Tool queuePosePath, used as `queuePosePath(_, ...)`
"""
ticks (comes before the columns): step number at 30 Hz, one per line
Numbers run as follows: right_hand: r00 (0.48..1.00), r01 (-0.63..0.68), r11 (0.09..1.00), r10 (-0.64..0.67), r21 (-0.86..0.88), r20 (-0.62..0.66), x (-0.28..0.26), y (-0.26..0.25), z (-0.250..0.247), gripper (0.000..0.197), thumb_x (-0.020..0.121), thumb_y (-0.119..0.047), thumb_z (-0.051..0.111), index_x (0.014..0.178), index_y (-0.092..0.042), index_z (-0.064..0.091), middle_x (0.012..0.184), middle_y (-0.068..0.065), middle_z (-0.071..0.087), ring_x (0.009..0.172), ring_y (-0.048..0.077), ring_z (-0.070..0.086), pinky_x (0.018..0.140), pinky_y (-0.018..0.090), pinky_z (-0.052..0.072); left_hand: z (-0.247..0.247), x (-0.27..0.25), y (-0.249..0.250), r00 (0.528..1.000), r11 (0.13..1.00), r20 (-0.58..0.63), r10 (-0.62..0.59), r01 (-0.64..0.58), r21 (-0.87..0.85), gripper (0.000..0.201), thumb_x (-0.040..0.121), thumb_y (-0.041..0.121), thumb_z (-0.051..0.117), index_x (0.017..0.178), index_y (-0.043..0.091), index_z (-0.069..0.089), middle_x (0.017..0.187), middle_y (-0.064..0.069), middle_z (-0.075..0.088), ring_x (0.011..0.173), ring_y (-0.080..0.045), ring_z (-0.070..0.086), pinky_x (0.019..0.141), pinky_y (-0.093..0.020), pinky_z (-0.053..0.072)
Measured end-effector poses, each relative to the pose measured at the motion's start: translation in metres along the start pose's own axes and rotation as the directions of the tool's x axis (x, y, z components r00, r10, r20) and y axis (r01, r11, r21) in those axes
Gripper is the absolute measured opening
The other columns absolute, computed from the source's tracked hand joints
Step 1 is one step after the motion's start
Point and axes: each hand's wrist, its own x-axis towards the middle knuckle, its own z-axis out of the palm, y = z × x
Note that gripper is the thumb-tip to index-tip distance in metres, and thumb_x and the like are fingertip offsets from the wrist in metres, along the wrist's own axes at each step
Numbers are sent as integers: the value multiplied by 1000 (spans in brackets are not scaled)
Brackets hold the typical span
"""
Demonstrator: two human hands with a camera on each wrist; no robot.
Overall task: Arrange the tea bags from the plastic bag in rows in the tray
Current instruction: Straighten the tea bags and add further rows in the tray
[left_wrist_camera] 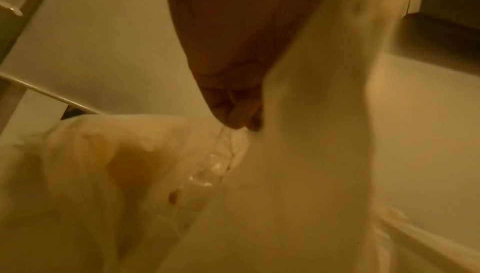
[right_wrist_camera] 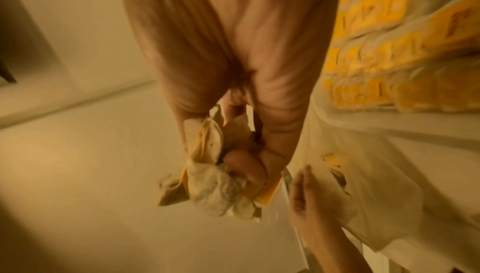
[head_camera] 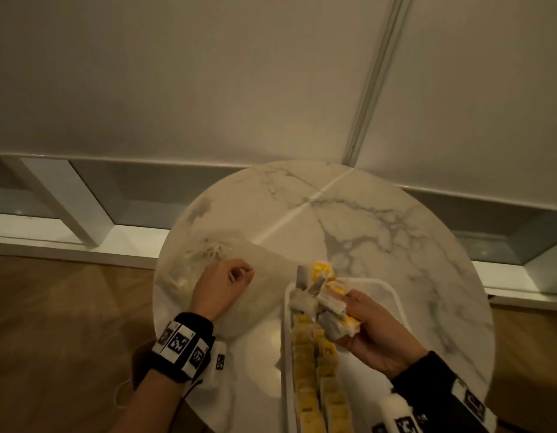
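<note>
The right hand (head_camera: 367, 332) grips a bunch of tea bags (head_camera: 328, 303), fingers curled round them. It holds them just over the far end of the tray (head_camera: 392, 290), right below this hand. The tray is long and runs from far to near, and two rows of tea bags (head_camera: 317, 379) already lie along its left side, nearer the person than the bunch. The left hand (head_camera: 222, 284) is curled on the table (head_camera: 380, 220) and pinches the plastic bag (left_wrist_camera: 155, 154). So the right hand looks closest for laying down the next bags.
</note>
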Motion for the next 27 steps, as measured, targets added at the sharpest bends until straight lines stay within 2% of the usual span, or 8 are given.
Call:
queuePosePath(4, 998, -11, 998, 16, 69, -60, -36, 3, -32, 77, 52, -16, 97, 115, 8, 59, 80, 17, 61, 55, 19, 61, 48, 28, 53, 5, -16, -2, 984, 988, 166, -57, 32, 152, 25, 91, 47, 63, 100, 26, 71, 87, 10, 62, 78, -11, 59, 71, -27, 46)
queuePosePath(6, 995, -16, 993, 28, 116, -101, -50, 8, -42, 70, 47, -13, 99, 106, 6, 66, 81, 19, 64, 55, 20, 63, 47, 29, 53, 3, -27, 7, 999, 990, 32, -17, 12, 143, 36, 88, 51, 66, 115, 28, 66, 98, 9, 56, 81, -9, 56, 74, -31, 50)
queuePosePath(9, 984, 16, 983, 18, 185, -178, -62, 17, -56, 70, 30, -10, 101, 92, 3, 72, 77, 18, 66, 54, 21, 64, 47, 30, 55, 3, -58, 49, 955, 980, -220, 201, -196, 42, 29, 88, 43, 64, 112, 25, 66, 95, 9, 55, 80, -6, 53, 67, -29, 48)
queuePosePath(12, 973, 31, 951, 42, 307, -226, -66, 28, -75, 71, 27, -7, 101, 92, 3, 73, 84, 20, 66, 60, 24, 67, 51, 33, 58, 31, -89, 96, 949, 928, -13, 314, -310, -206, 29, 85, 42, 60, 111, 29, 66, 101, 13, 60, 88, -11, 61, 65, -22, 49)
queuePosePath(15, 972, -22, 929, 107, 369, -210, -71, 38, -91, 67, 35, -5, 99, 96, 2, 74, 91, 23, 66, 65, 30, 67, 51, 37, 57, 75, -100, 119, 952, 898, 271, 144, -10, -441, 42, 86, 51, 64, 125, 38, 59, 127, 22, 56, 110, -3, 59, 78, -21, 52)
queuePosePath(19, 969, -83, 925, 162, 370, -189, -75, 43, -104, 56, 40, -8, 98, 91, 0, 74, 88, 21, 63, 64, 29, 65, 48, 35, 53, 113, -102, 134, 878, 770, 478, -36, 329, -546, 34, 89, 43, 60, 119, 30, 67, 123, 9, 66, 109, -2, 63, 80, -14, 50)
queuePosePath(25, 956, -140, 923, 220, 359, -194, -75, 36, -100, 9, 77, -12, 60, 82, -4, 61, 69, 13, 54, 52, 21, 52, 42, 27, 40, 139, -110, 143, 966, 964, 185, 182, -138, -229, 16, 89, 25, 70, 105, 28, 70, 103, 20, 64, 99, 1, 58, 80, -9, 44)
queuePosePath(27, 947, -138, 917, 233, 375, -221, -76, 37, -103, 25, 87, -20, 44, 77, -6, 63, 66, 10, 55, 51, 19, 51, 43, 24, 36, 144, -112, 150, 963, 960, 154, 221, -187, -209, 19, 87, 31, 66, 105, 25, 71, 102, 18, 62, 97, -1, 59, 80, -11, 45)
